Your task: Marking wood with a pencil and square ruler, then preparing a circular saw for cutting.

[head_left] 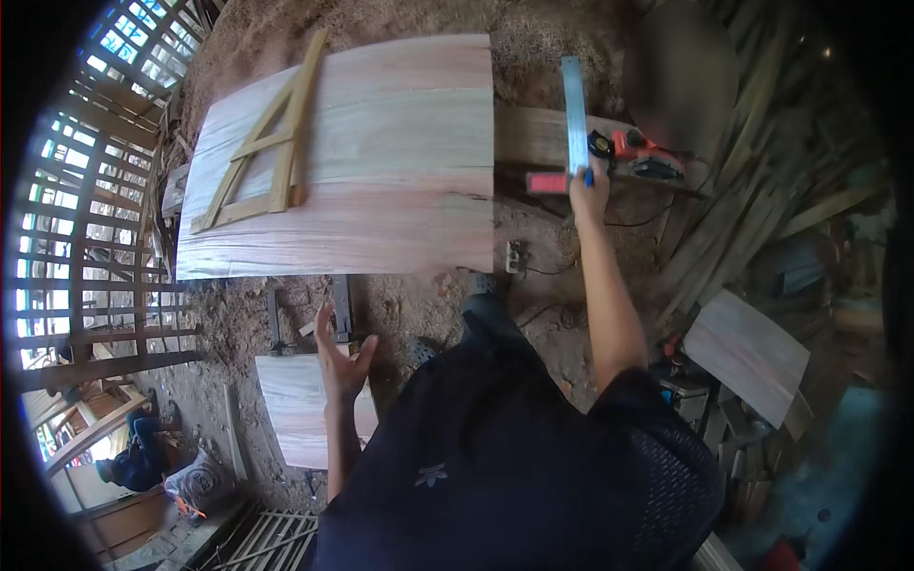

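Note:
My right hand is closed around a carpenter's square with a long metal blade and a red stock. Something blue and slim, perhaps a pen, shows at its fingers. A black and yellow tape measure lies just beyond that hand. To the left, my left hand hangs with fingers spread and nothing in them, above a smaller wooden panel. A large wooden panel stretches ahead of me, and an A-shaped frame of wooden strips rests on its left part.
A red power tool sits on a plank at the right. A power socket with a cable lies on the ground. Loose boards are heaped at far right. Someone in dark clothes is at lower left, near a slatted wall.

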The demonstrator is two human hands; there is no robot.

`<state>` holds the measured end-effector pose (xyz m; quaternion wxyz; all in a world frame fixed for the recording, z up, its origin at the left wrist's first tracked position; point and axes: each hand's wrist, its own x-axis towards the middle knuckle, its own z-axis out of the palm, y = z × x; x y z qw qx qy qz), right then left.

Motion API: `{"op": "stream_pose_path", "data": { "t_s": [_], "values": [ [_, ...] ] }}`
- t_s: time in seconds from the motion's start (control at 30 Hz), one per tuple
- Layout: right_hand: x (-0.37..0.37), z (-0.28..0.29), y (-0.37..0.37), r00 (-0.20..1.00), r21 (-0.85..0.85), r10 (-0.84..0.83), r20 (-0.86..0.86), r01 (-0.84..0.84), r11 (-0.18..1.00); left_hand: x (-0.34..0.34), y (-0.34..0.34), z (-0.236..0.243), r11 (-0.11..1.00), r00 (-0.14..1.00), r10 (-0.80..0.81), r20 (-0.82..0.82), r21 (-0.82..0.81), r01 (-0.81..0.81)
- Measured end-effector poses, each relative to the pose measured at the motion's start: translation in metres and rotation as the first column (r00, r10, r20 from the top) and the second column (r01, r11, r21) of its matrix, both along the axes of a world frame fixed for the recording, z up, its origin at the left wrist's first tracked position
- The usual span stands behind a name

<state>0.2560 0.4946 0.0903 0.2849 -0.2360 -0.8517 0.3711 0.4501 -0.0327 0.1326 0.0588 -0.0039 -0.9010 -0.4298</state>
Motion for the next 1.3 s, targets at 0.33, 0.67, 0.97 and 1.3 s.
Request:
{"op": "stream_pose_path", "data": {
  "t_s": [0.33,0.67,0.97,1.3],
  "values": [
    [-0.152,-0.095,0.116,0.939,0.164,0.244,0.243,-0.287,0.944,0.026,0.058,-0.011,0.944,0.938,0.318,0.134,-0.133,-0.301],
    [-0.151,-0.065,0.091,0.896,0.429,0.074,0.437,-0.28,0.859,0.018,0.141,-0.032,0.931,0.906,0.364,0.218,-0.066,-0.359],
    [-0.194,-0.067,0.077,0.586,0.508,0.467,0.663,-0.81,0.295,0.006,0.147,-0.033,0.923,0.884,0.383,0.269,-0.081,-0.375],
    [-0.184,-0.099,0.105,0.707,0.427,0.626,0.33,-0.703,0.569,-0.005,0.157,-0.035,0.934,0.891,0.357,0.28,-0.122,-0.336]
  ]
}}
